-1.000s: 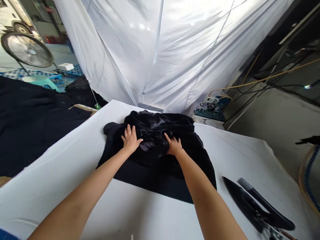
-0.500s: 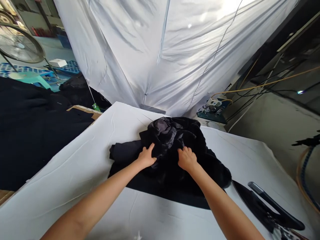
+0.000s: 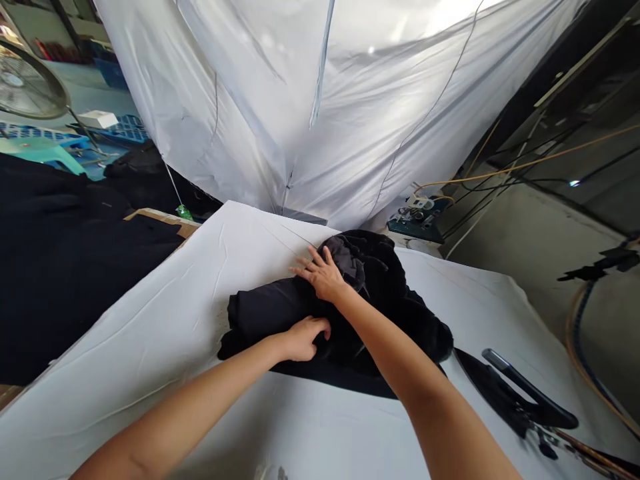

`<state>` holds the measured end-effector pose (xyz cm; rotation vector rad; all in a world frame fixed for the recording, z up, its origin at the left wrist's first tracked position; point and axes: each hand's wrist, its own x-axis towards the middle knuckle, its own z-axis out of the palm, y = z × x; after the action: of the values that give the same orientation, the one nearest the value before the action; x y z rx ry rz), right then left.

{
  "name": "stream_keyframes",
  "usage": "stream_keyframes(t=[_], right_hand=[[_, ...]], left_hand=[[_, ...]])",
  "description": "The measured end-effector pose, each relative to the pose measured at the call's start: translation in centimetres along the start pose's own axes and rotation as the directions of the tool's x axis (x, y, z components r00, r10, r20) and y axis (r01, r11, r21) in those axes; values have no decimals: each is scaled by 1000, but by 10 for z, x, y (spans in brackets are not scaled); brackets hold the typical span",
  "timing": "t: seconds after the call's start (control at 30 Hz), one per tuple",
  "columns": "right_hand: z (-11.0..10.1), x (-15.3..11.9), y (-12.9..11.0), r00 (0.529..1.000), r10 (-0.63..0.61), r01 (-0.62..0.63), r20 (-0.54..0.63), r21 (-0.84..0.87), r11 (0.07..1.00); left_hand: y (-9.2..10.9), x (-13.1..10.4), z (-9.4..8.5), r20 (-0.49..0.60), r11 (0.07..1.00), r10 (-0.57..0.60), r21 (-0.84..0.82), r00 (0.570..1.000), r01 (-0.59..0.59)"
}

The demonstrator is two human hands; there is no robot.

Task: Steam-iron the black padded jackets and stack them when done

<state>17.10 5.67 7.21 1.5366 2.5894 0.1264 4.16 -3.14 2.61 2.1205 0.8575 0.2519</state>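
Observation:
A bunched black garment [image 3: 385, 293] with a plush, shiny surface lies on the white-covered table. Its smoother dark sleeve-like part [image 3: 265, 307] stretches out to the left. My left hand [image 3: 303, 339] is at the near side of the garment, fingers curled into the black cloth; part of the grip is hidden. Just beyond it, my right hand [image 3: 324, 275] rests flat on top of the garment, fingers spread and pointing to the upper left. My right forearm crosses over the plush part.
An iron [image 3: 530, 393] with a black handle sits at the right of the white table cover [image 3: 165, 340]. Dark fabric [image 3: 75, 267] covers a surface at left. A white sheet [image 3: 260, 87] hangs behind. A small machine [image 3: 420, 217] and cables stand at the back right.
My right hand has moved left across the garment and now lies spread on it. My left hand has come slightly nearer to me. The smooth part at left shows more openly.

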Motion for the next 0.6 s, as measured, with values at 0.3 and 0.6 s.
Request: stream_keyframes(t=[0.3,0.6], right_hand=[[12,-55,28,887,457,-450,-65,106,887],[20,-119,-37,846,377,-271,377,913,-305]], left_hand=[[-18,6,-33,-229,740,-604,196,763,644],[59,75,-48,162,758,-390,-503,907,415]])
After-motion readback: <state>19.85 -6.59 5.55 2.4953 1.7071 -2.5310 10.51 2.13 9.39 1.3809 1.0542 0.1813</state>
